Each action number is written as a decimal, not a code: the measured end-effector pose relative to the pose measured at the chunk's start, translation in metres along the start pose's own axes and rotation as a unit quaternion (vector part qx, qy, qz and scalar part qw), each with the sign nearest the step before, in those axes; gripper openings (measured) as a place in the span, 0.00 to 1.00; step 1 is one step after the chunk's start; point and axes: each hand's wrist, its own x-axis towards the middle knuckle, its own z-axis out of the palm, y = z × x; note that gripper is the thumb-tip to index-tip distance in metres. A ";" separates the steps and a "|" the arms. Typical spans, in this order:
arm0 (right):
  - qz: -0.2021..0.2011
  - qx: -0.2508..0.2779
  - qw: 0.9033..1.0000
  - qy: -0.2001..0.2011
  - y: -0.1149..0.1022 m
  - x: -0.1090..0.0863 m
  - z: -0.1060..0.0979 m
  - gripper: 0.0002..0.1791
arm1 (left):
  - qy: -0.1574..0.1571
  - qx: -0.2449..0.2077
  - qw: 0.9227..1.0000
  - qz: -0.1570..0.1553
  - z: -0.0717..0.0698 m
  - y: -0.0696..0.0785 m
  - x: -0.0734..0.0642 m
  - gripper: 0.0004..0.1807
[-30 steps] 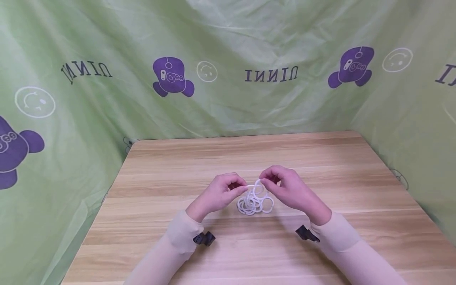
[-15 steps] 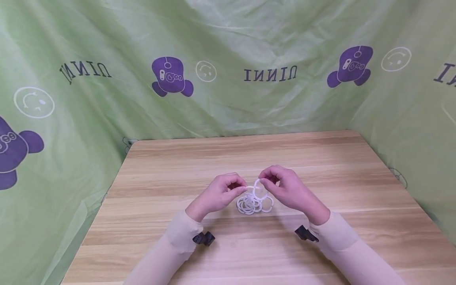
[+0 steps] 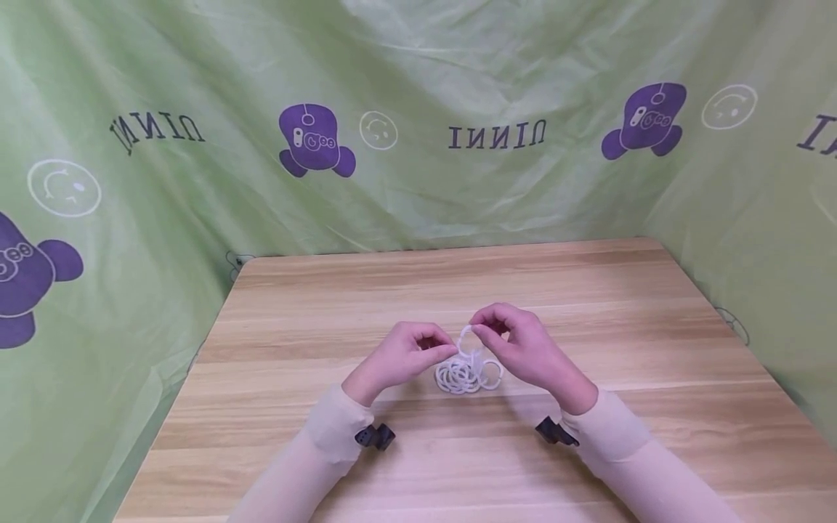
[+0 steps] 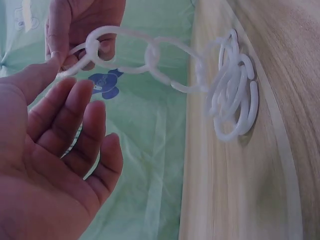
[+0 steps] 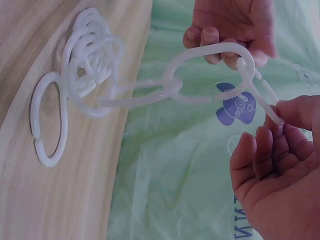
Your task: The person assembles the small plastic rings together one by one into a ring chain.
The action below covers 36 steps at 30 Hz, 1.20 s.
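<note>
My right hand [image 3: 513,345] pinches a white plastic split ring [image 5: 265,105] between thumb and forefinger, a little above the table. More linked rings [image 4: 172,62] hang from it as a chain, running down to a small heap of white rings [image 3: 458,378]. The link below [image 5: 210,50] shows a gap in its lower side. My left hand [image 3: 402,356] is close on the other side, its thumb and fingertips right at the raised ring's edge. In the left wrist view, its other fingers are loosely bent and apart.
A wood-grain table [image 3: 314,290] lies under the hands. Green cloth [image 3: 418,189] with purple figures hangs behind it and at both sides. One ring [image 5: 50,120] lies out at the side of the heap. Black wrist cameras [image 3: 375,437] sit at both cuffs.
The ring my left fingers pinched half a second ago is out of them and hangs in the chain below the right hand's ring. My right hand has shifted slightly left.
</note>
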 end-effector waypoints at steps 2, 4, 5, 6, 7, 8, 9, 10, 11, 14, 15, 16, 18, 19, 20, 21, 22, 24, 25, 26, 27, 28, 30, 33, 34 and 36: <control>0.007 0.012 1.000 0.009 -0.001 0.001 0.002 0.02 | 0.015 0.001 1.000 -0.011 0.000 -0.001 0.001 0.04; 0.018 0.026 0.999 0.018 -0.001 0.001 0.004 0.03 | 0.020 -0.005 1.000 -0.016 0.000 -0.002 0.001 0.05; 0.023 0.032 0.999 0.022 -0.001 0.002 0.005 0.03 | 0.020 -0.010 1.000 -0.015 0.000 -0.002 0.001 0.05; 0.028 0.038 0.999 0.025 -0.002 0.002 0.005 0.03 | 0.019 -0.017 1.000 -0.014 0.000 -0.002 0.001 0.06; 0.033 0.044 0.998 0.026 -0.002 0.002 0.006 0.04 | 0.018 -0.023 1.000 -0.012 0.000 -0.002 0.000 0.06; 0.038 0.049 0.998 0.028 -0.003 0.003 0.007 0.04 | 0.017 -0.027 0.999 -0.011 0.001 -0.002 0.000 0.06; 0.042 0.052 0.997 0.029 -0.003 0.003 0.008 0.04 | 0.017 -0.028 0.999 -0.011 0.001 -0.002 0.000 0.05; 0.045 0.055 0.997 0.029 -0.004 0.003 0.009 0.04 | 0.019 -0.028 0.999 -0.009 0.001 -0.002 0.000 0.05; 0.048 0.057 0.997 0.028 -0.004 0.003 0.009 0.04 | 0.024 -0.024 0.999 -0.007 0.001 -0.002 0.000 0.05; 0.052 0.060 0.997 0.023 -0.003 0.003 0.010 0.04 | 0.042 -0.008 0.999 -0.009 0.000 -0.003 0.000 0.05; 0.052 0.059 0.997 0.019 -0.002 0.002 0.010 0.04 | 0.048 -0.005 0.999 -0.010 -0.001 -0.004 0.000 0.05; 0.051 0.057 0.997 0.014 -0.001 0.002 0.010 0.04 | 0.054 -0.003 0.998 -0.010 -0.002 -0.004 0.000 0.05; 0.047 0.050 0.998 0.002 0.003 0.002 0.008 0.04 | 0.061 -0.002 0.998 -0.011 -0.005 -0.005 0.000 0.06; 0.047 0.046 0.998 -0.006 0.005 0.002 0.007 0.03 | 0.064 -0.003 0.998 -0.012 -0.006 -0.005 0.000 0.06; 0.047 0.040 0.998 -0.013 0.007 0.002 0.007 0.03 | 0.066 -0.005 0.998 -0.012 -0.008 -0.005 0.000 0.07; 0.049 0.034 0.998 -0.020 0.010 0.001 0.006 0.03 | 0.067 -0.005 0.998 -0.012 -0.009 -0.005 0.000 0.07; 0.051 0.025 0.998 -0.028 0.013 0.001 0.005 0.03 | 0.070 -0.004 0.998 -0.011 -0.011 -0.004 0.000 0.07; 0.058 0.002 0.997 -0.049 0.019 0.001 0.003 0.02 | 0.077 -0.002 0.997 -0.010 -0.014 -0.004 0.000 0.07; 0.062 -0.010 0.996 -0.065 0.023 0.001 0.003 0.02 | 0.081 -0.001 0.997 -0.008 -0.015 -0.003 0.000 0.07; 0.063 -0.026 0.994 -0.083 0.028 0.002 0.003 0.03 | 0.085 0.001 0.996 -0.005 -0.017 -0.002 0.000 0.06; 0.062 -0.044 0.992 -0.104 0.032 0.002 0.003 0.03 | 0.089 0.004 0.996 -0.003 -0.018 -0.001 -0.001 0.06; 0.059 -0.062 0.988 -0.126 0.037 0.002 0.003 0.04 | 0.093 0.005 0.996 0.000 -0.020 -0.001 -0.001 0.06; 0.046 -0.100 0.980 -0.167 0.047 0.002 0.005 0.05 | 0.100 0.005 0.995 0.003 -0.023 0.001 -0.001 0.06; 0.018 -0.149 0.966 -0.210 0.057 0.000 0.008 0.08 | 0.111 0.005 0.994 0.002 -0.028 0.003 -0.002 0.05; 0.011 -0.160 0.963 -0.217 0.059 0.000 0.009 0.09 | 0.115 0.006 0.993 0.000 -0.030 0.004 -0.003 0.04; 0.002 -0.180 0.956 -0.231 0.061 -0.001 0.010 0.10 | 0.121 0.006 0.993 -0.003 -0.033 0.005 -0.004 0.04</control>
